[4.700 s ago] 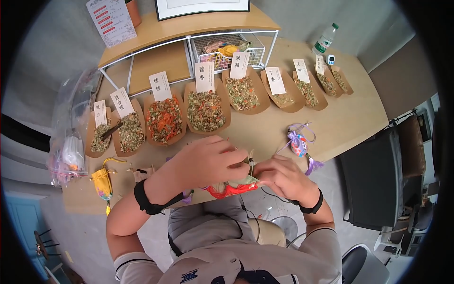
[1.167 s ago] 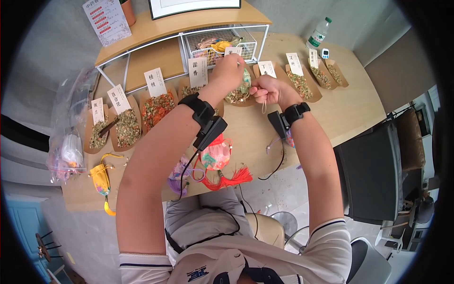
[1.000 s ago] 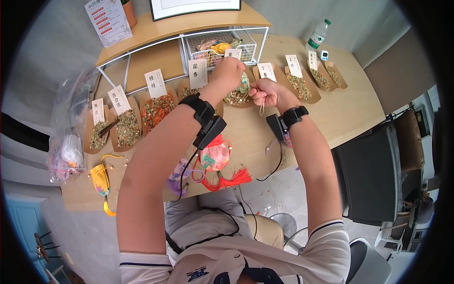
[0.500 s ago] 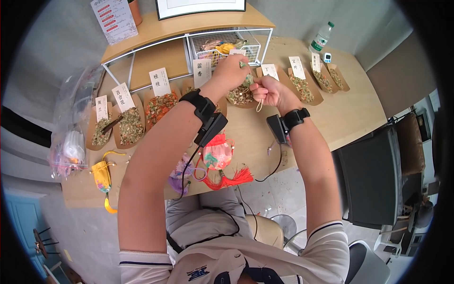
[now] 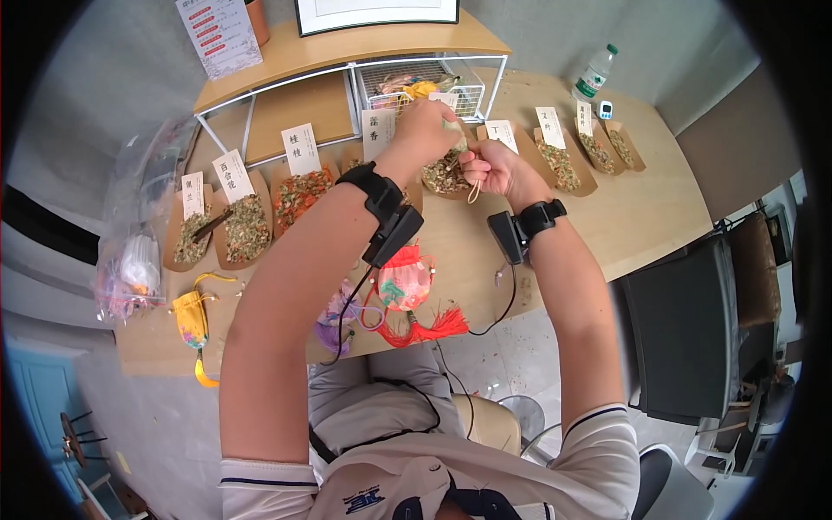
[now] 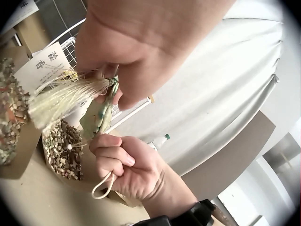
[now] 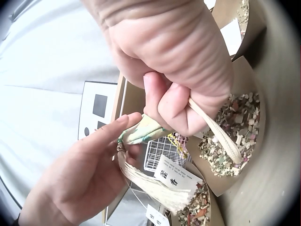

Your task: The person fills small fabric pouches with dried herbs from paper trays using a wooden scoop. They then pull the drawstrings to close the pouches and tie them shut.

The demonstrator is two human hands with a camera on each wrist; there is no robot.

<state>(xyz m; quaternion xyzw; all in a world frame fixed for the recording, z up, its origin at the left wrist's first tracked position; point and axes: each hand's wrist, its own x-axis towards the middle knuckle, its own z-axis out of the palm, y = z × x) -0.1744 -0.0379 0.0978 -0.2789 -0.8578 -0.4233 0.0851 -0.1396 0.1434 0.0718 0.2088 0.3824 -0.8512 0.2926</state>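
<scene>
A small green patterned drawstring pouch [image 6: 99, 117] with a cream tassel [image 6: 61, 100] hangs stretched between both hands, over a brown paper tray of dried herbs [image 5: 444, 176]. My left hand [image 5: 422, 132] pinches the pouch at its tassel end, between thumb and fingers. At the other end my right hand [image 5: 496, 165] grips the cloth with curled fingers, and a cream cord loop [image 7: 218, 136] sticks out of that fist. The pouch looks flat and folded in the right wrist view. A pink-and-red pouch with a red tassel [image 5: 405, 284] lies at the table's front, below the forearms.
Several paper trays with labels, such as orange-flecked herbs [image 5: 302, 195], line the table. A wire basket of pouches [image 5: 472, 94] stands behind under a wooden shelf [image 5: 347, 48]. Purple [image 5: 334, 316] and yellow pouches [image 5: 190, 319] lie in front. A water bottle [image 5: 594, 74] stands at right.
From the table's front, both hands have moved out over the herb tray with the green pouch. The red pouch now lies free. Over the last second the hands stay there and the pouch looks narrower.
</scene>
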